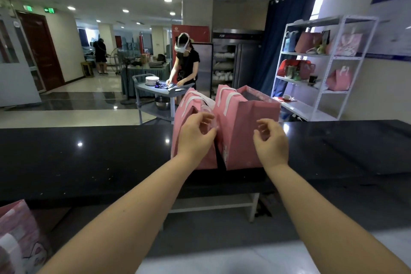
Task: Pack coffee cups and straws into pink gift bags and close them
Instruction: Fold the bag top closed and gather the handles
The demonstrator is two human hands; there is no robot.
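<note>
Two pink gift bags with white handles stand side by side on the black counter (89,158). The left bag (184,115) has its top pinched together. The right bag (240,140) is open at the top. My left hand (195,135) is in front of the gap between the bags, with its fingers curled around a blurred clear cup (209,113). My right hand (271,140) hovers in front of the right bag, fingers apart and curled, with nothing in it. No straws are visible.
A third pink bag (17,233) sits at the lower left, below the counter's near edge. Behind the counter a person (186,62) works at a grey cart (153,91). A white shelf rack (329,58) with bags stands at the right.
</note>
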